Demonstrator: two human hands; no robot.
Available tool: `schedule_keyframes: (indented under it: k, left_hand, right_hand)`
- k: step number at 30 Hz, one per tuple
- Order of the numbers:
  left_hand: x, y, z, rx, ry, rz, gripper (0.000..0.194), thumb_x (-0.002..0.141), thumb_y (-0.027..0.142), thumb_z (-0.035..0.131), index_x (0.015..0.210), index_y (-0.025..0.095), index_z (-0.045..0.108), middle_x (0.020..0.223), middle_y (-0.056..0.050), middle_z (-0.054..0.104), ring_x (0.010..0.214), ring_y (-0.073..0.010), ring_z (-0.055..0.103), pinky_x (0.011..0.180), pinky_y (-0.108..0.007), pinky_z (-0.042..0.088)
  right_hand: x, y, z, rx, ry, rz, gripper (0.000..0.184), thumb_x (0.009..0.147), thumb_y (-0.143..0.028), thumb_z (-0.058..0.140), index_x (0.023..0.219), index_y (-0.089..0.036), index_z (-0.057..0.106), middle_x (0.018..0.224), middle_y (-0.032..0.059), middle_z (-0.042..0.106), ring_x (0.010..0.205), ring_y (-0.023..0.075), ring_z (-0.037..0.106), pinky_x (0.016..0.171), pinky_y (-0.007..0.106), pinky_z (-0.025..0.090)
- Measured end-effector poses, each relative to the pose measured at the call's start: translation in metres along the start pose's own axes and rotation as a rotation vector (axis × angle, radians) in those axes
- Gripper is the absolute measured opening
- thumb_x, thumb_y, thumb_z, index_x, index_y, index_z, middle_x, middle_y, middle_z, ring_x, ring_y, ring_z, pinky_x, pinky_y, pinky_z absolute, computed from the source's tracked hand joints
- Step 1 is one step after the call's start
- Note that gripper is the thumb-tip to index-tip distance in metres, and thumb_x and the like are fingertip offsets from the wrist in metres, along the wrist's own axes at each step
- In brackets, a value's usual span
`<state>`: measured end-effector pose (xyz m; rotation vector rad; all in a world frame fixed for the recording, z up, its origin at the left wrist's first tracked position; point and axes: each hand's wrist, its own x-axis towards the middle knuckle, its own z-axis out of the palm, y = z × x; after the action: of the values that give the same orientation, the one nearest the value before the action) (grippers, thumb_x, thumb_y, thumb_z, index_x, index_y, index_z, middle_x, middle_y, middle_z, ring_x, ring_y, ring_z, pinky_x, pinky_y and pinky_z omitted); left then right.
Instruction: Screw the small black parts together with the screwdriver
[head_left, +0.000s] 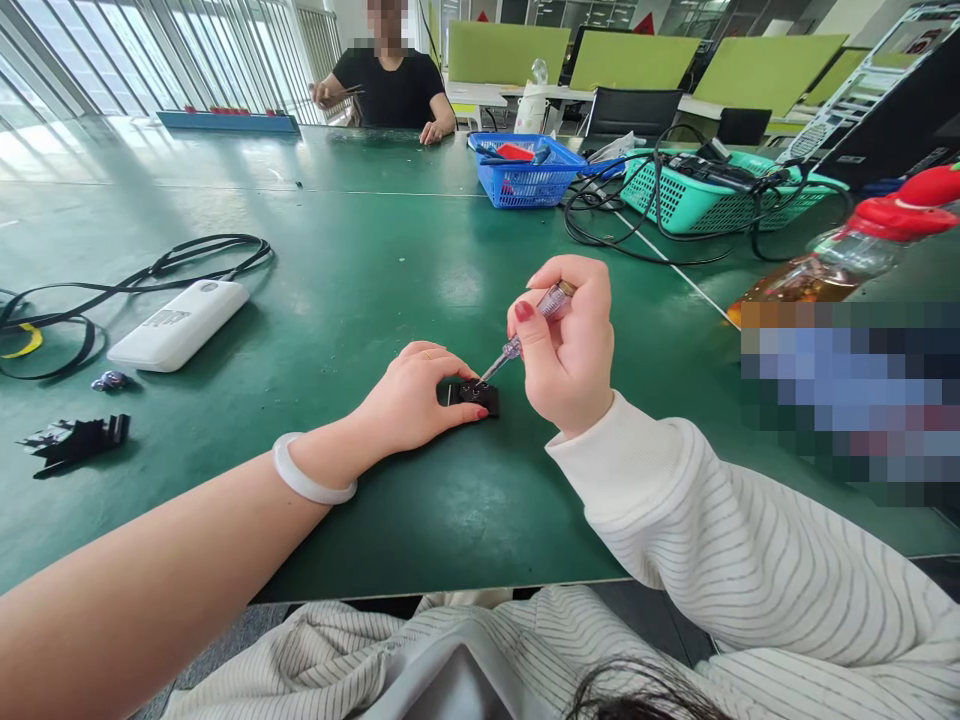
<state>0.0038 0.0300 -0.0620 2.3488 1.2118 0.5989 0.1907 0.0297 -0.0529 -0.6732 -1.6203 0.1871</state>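
Your left hand (409,400) pinches a small black block (484,398) between thumb and fingers. The block sits on the green table (360,270), near the middle, right in front of you. Your right hand (570,350) is curled around a screwdriver (512,349), and its tip points down at the top of the block. On the left lies a white box (180,325), with a bent black piece (79,442) nearer to you. Far off, a blue basket (529,187) stands left of a teal basket (701,208). A person (390,88) in black sits at the far side.
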Motion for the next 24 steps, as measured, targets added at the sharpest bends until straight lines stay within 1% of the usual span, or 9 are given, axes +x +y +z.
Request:
schedule_keyframes:
  k: [4,6,10,15,24]
  left_hand:
    - [0.0001,0.0004,-0.0003,-0.002,0.004,0.009,0.032,0.078,0.050,0.079,0.098,0.024,0.074,0.108,-0.004,0.078,0.124,-0.0322,0.059,0.117,-0.052,0.041]
    - [0.0002,0.0008,-0.0005,0.000,0.002,0.017,0.032,0.079,0.048,0.079,0.098,0.024,0.074,0.108,-0.004,0.078,0.122,-0.0317,0.059,0.117,-0.052,0.041]
    - [0.0003,0.0011,-0.0004,0.011,0.001,0.012,0.032,0.079,0.047,0.079,0.100,0.023,0.075,0.109,-0.005,0.078,0.122,-0.0316,0.059,0.117,-0.051,0.041]
    - [0.0000,0.0007,-0.0003,0.007,0.001,0.006,0.032,0.079,0.048,0.079,0.100,0.024,0.075,0.110,-0.004,0.078,0.124,-0.0320,0.058,0.118,-0.052,0.040]
    - [0.0003,-0.0007,0.0000,0.001,-0.006,0.011,0.034,0.079,0.051,0.077,0.100,0.024,0.075,0.111,-0.004,0.077,0.124,-0.0322,0.058,0.119,-0.053,0.039]
  right_hand:
    - [-0.0016,-0.0026,-0.0004,-0.008,0.029,-0.040,0.017,0.105,-0.044,0.047,0.114,-0.030,0.048,0.081,-0.0036,0.054,0.062,0.0110,0.054,0.061,0.029,0.051]
    - [-0.0013,-0.0032,-0.0013,-0.012,0.040,-0.034,0.018,0.105,-0.045,0.047,0.114,-0.030,0.049,0.082,-0.0029,0.054,0.062,0.0113,0.054,0.062,0.030,0.052]
    - [0.0008,-0.0007,-0.0028,-0.038,0.017,-0.008,0.020,0.105,-0.047,0.046,0.115,-0.031,0.049,0.083,-0.0020,0.055,0.061,0.0118,0.053,0.062,0.031,0.053]
    - [0.0017,0.0040,-0.0035,-0.071,0.028,-0.026,0.019,0.106,-0.045,0.043,0.118,-0.031,0.049,0.093,-0.0001,0.059,0.062,0.0110,0.053,0.063,0.030,0.053]
    - [0.0007,0.0055,-0.0037,-0.125,0.009,-0.044,0.022,0.107,-0.046,0.039,0.122,-0.031,0.046,0.098,0.0005,0.059,0.064,0.0105,0.053,0.063,0.029,0.052]
